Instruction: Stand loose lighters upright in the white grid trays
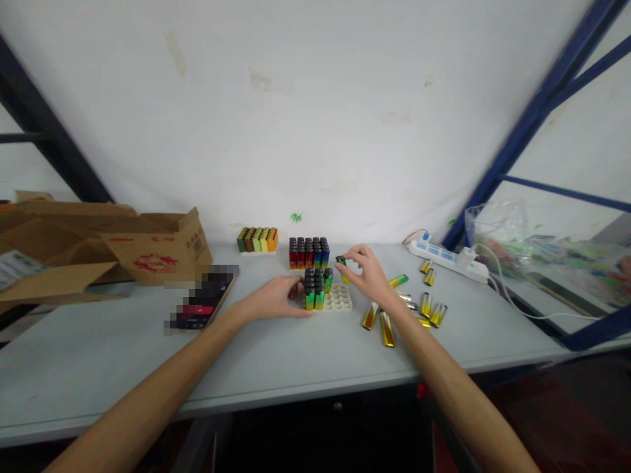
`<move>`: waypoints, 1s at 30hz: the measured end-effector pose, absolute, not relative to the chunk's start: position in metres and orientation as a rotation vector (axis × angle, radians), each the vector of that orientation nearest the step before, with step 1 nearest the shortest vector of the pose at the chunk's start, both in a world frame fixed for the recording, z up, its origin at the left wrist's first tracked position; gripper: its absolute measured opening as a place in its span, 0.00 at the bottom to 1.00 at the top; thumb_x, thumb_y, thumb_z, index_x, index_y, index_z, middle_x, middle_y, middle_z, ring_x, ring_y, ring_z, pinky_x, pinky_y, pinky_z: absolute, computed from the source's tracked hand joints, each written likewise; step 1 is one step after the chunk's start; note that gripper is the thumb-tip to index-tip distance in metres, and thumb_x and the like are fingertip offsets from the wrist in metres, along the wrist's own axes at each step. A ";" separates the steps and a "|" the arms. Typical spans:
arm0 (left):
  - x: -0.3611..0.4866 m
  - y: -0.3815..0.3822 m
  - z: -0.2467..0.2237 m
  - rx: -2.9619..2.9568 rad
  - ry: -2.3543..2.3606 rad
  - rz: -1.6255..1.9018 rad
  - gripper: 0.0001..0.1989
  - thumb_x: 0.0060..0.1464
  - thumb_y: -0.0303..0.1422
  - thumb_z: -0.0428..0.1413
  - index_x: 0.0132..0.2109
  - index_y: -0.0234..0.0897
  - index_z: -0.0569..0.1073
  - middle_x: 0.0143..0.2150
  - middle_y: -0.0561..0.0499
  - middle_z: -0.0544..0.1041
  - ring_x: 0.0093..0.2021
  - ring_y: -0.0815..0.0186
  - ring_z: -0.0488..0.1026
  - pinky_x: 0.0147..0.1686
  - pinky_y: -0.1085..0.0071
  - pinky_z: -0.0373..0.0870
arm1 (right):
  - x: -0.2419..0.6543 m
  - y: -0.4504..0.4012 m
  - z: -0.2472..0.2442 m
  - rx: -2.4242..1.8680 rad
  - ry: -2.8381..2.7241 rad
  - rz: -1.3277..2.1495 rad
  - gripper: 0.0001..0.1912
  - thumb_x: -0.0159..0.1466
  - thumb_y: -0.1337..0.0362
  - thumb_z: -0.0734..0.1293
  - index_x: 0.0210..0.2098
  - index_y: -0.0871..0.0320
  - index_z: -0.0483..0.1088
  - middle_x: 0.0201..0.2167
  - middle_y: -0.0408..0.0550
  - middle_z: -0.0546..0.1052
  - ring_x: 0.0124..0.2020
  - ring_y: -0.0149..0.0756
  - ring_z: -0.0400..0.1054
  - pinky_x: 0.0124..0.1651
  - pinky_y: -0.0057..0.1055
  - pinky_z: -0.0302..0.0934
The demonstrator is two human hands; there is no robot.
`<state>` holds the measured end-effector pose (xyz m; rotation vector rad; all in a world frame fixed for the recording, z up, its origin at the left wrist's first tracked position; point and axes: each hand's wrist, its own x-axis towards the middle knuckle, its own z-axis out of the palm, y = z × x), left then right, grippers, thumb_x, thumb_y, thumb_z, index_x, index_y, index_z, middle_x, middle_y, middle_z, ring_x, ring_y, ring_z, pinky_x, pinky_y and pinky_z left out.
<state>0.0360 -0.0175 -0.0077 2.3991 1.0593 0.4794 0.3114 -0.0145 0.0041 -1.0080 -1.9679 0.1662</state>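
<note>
Green-yellow lighters (314, 299) stand upright in the left part of a white tray (340, 303) with round holes; holes at its right show bare. Beside the tray's left end is my left hand (280, 297), thumb and fingers spread around the corner of the lighter group. My right hand (363, 268) pinches a green-yellow lighter (344, 267) with a dark top, above the tray's back right. More lighters (387, 328) lie loose on the table to the right, some gold, some green-yellow. Behind the tray stands a block of red and blue lighters (309, 255).
A block of green, brown and orange lighters (257, 241) stands near the wall. A phone (204, 299) and an open cardboard box (158, 249) are at left. At right are a white power strip (448, 259), its cable, a plastic bag (497, 230) and blue shelf posts.
</note>
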 end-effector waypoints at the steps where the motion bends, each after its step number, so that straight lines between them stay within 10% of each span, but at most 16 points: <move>1: 0.036 -0.017 -0.008 2.402 1.062 0.478 0.29 0.46 0.54 0.65 0.46 0.36 0.74 0.35 0.51 0.76 0.33 0.61 0.71 0.33 0.68 0.64 | 0.312 -0.015 0.005 -1.005 -1.986 0.178 0.19 0.70 0.47 0.65 0.39 0.56 0.74 0.37 0.51 0.75 0.40 0.40 0.69 0.45 0.35 0.64; 9: 0.036 -0.017 -0.008 2.399 1.035 0.478 0.29 0.46 0.54 0.65 0.46 0.36 0.74 0.35 0.51 0.75 0.33 0.61 0.71 0.33 0.69 0.64 | 0.313 -0.021 0.004 -0.951 -2.110 0.742 0.19 0.68 0.47 0.68 0.45 0.56 0.70 0.24 0.39 0.73 0.24 0.31 0.68 0.30 0.28 0.63; 30: 0.036 -0.016 -0.008 2.396 1.042 0.476 0.28 0.46 0.54 0.65 0.45 0.36 0.73 0.35 0.51 0.75 0.33 0.62 0.71 0.33 0.69 0.64 | 0.308 -0.024 0.006 -0.953 -2.214 0.696 0.17 0.64 0.53 0.72 0.46 0.54 0.66 0.28 0.40 0.78 0.29 0.34 0.73 0.35 0.29 0.68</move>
